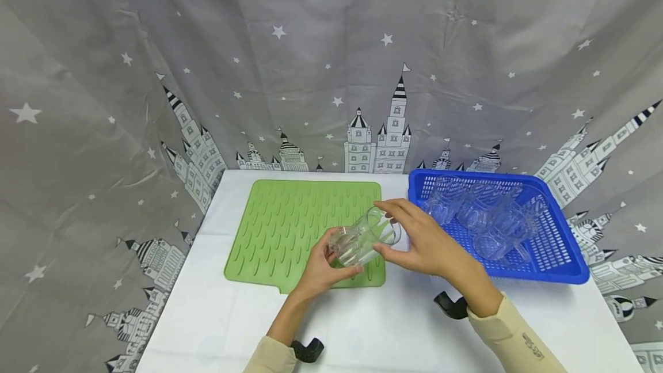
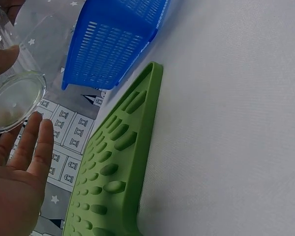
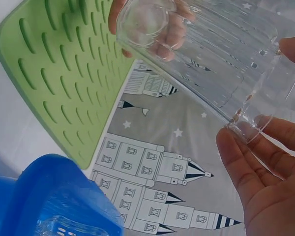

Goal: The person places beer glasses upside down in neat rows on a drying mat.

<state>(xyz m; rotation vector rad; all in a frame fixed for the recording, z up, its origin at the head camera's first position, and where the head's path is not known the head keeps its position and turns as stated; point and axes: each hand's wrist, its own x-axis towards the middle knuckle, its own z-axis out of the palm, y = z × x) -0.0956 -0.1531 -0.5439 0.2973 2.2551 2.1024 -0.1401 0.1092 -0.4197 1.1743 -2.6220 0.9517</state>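
A clear drinking glass (image 1: 362, 239) is held tilted above the right part of a green ridged mat (image 1: 290, 235). My left hand (image 1: 320, 269) grips it near the base, thumb on one side and fingers on the other. At the rim end, my right hand (image 1: 427, 243) holds it between thumb and fingers. The left wrist view shows the round base of the glass (image 2: 17, 101) beside the fingers. In the right wrist view the glass (image 3: 201, 64) spans both hands; whether it has a handle, I cannot tell.
A blue perforated basket (image 1: 567, 246) stands right of the mat, with several clear glass mugs (image 1: 487, 217) inside. White cloth (image 1: 373, 327) covers the table. Behind it hangs a grey curtain (image 1: 311, 45) printed with castles and stars.
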